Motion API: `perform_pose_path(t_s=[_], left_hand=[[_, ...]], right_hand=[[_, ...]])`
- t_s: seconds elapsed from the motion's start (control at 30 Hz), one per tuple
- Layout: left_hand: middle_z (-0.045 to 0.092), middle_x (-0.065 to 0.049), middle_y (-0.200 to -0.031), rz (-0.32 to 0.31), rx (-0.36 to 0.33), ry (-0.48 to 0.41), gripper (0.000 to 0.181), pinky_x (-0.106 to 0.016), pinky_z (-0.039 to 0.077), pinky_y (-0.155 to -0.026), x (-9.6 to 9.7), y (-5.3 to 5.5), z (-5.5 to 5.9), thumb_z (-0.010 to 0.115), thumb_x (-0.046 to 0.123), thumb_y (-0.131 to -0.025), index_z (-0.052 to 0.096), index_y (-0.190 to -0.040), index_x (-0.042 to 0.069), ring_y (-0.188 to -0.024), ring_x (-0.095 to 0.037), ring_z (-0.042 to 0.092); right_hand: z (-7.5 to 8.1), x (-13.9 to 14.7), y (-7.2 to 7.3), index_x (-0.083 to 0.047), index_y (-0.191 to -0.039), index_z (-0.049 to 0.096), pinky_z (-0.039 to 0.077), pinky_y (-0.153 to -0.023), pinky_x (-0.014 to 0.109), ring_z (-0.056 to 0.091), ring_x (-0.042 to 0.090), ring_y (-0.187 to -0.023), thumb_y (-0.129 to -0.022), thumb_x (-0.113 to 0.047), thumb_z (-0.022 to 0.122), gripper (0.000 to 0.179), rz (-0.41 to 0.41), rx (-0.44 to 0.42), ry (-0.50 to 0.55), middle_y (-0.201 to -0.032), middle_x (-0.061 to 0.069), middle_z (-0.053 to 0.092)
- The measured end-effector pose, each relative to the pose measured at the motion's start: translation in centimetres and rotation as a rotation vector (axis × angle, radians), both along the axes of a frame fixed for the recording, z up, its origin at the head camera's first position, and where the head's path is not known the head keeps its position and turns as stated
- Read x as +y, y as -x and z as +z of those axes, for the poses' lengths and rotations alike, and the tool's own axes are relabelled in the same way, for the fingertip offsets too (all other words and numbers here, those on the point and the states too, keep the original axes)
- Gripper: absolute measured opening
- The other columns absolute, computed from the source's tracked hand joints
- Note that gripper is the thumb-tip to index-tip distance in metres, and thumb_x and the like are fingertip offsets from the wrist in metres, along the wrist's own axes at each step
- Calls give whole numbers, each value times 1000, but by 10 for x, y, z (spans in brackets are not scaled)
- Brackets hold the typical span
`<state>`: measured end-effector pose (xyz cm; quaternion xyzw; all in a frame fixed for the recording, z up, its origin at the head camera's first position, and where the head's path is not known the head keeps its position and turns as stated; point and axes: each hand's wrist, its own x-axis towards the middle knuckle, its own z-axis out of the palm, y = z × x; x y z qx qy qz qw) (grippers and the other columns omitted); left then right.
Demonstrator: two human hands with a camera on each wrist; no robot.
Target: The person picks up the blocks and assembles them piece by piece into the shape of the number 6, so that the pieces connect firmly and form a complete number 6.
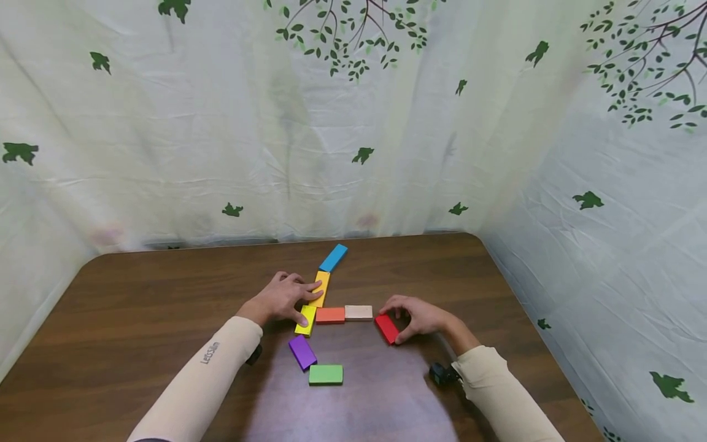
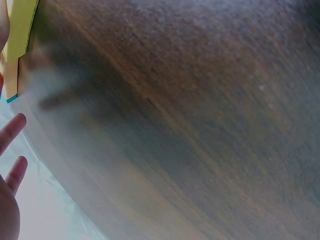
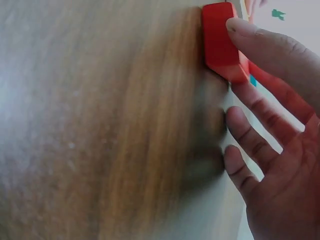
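My right hand (image 1: 417, 316) pinches a red block (image 1: 387, 329) between thumb and fingers, at the right end of a row of blocks. In the right wrist view the thumb lies on the near face of the red block (image 3: 220, 37), and the other fingers spread below. My left hand (image 1: 283, 298) reaches over the amber block (image 1: 322, 283) with its fingers stretched out, its thumb at the yellow block (image 1: 306, 320). From the yellow block, an orange block (image 1: 330, 315) and a pale wood block (image 1: 359, 313) run in line toward the red one.
Beyond the amber block a blue block (image 1: 334, 258) slants to the upper right. Nearer me lie a purple block (image 1: 302, 353), tilted, and a green block (image 1: 326, 375) touching its corner. The brown table (image 1: 166, 307) ends at a leaf-print curtain (image 1: 287, 153).
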<state>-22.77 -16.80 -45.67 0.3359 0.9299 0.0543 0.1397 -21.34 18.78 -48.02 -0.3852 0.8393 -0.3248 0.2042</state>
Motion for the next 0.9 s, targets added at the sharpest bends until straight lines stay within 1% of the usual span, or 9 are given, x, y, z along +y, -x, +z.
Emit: perform_pose_path(t_s=[0.13,0.23,0.37,0.53,0.7,0.9], left_hand=[[39,-2,-151,1,0,-6,79,-57,23,-102,0,0,0,72,53,-74,48,-142,20,-123,-34,41],[39,-3,-151,-1,-3,-9,79,-58,23,-102,-1,-1,0,72,53,-75,48,-142,19,-123,-34,41],[39,-3,-151,-3,-2,-11,79,-58,23,-102,-1,-1,-1,72,53,-74,49,-142,19,-123,-35,41],[40,-3,-151,-2,8,-11,79,-57,23,-102,-1,0,-2,72,54,-74,49,-141,20,-123,-34,42],[40,-3,-151,-5,5,-14,79,-57,23,-102,-1,0,-2,71,54,-74,49,-142,19,-123,-34,41],[39,-2,-151,-1,4,-7,79,-57,23,-102,-1,0,-1,71,54,-74,49,-142,20,-124,-34,41]], right_hand=[[3,-1,-3,-10,-125,63,45,-80,28,50,17,-91,-75,-15,82,54,15,-4,-20,-113,-1,56],[3,-3,-7,-12,-125,64,45,-80,27,50,17,-91,-75,-17,82,53,7,-11,-32,-113,-3,57],[2,-6,-12,-12,-121,65,44,-77,26,49,15,-88,-74,-22,85,53,-14,2,-38,-107,-3,57],[3,-12,-20,-12,-118,65,44,-75,26,50,17,-85,-72,-23,86,52,-34,10,-29,-98,1,57],[3,-19,-26,-11,-116,66,44,-74,25,50,17,-83,-70,-25,87,52,-31,42,-23,-96,2,58],[2,-27,-32,-14,-114,65,42,-72,23,48,11,-81,-70,-30,88,52,-60,80,-58,-96,-5,55]])
